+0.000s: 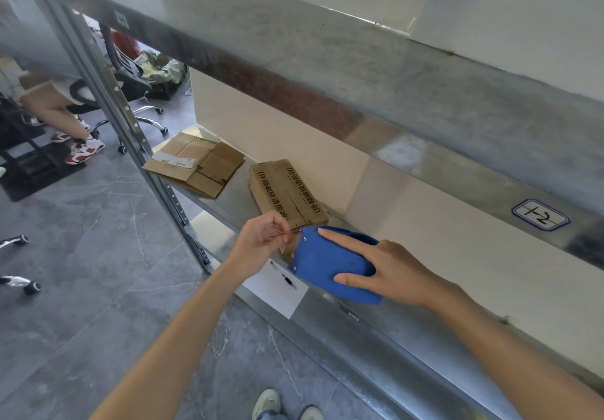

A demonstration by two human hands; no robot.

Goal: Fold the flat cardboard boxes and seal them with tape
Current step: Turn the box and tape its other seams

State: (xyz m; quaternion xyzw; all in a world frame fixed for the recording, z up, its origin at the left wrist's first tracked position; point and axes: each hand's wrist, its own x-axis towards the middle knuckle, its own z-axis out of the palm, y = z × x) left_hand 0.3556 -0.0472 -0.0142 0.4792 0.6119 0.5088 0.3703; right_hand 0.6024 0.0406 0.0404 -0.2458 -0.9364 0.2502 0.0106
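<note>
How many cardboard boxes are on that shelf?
2: a flattened box at the shelf's far end, a folded box behind the blue tape dispenser. More flat ones may lie underneath.

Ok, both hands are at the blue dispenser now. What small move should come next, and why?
Probably draw the tape end out toward the box. The left hand pinches it at the front edge of the dispenser, the right hand holds the dispenser's body, and the box lies just behind on the shelf.
</note>
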